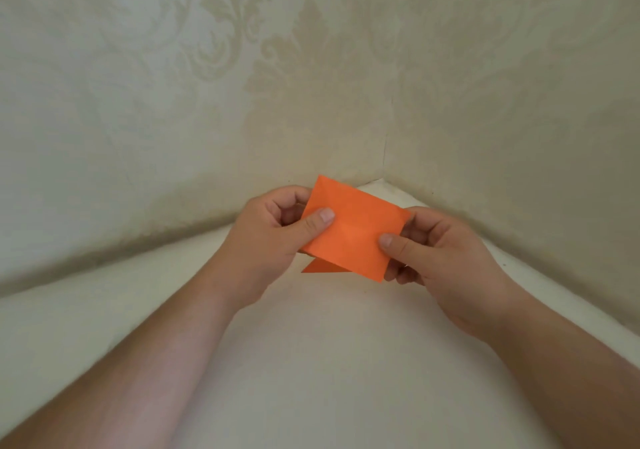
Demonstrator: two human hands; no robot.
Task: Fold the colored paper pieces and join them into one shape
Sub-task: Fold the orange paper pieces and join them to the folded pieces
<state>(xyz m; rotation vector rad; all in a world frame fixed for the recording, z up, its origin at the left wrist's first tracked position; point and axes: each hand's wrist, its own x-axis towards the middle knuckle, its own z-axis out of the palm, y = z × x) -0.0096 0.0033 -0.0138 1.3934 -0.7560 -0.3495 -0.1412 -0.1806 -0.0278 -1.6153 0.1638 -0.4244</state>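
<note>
An orange paper piece (353,228) is held in the air above the white table, near the corner. It looks like a folded, tilted rectangle, with a small triangular flap sticking out at its lower left. My left hand (273,234) pinches its left edge, thumb on the front and fingers curled behind. My right hand (436,251) pinches its right side the same way, thumb on the front near the lower right. No other colored pieces are in sight.
The white table (329,362) fills the lower part of the view and runs into a corner formed by two walls (173,102) with pale patterned wallpaper. Both forearms reach in from the bottom edge.
</note>
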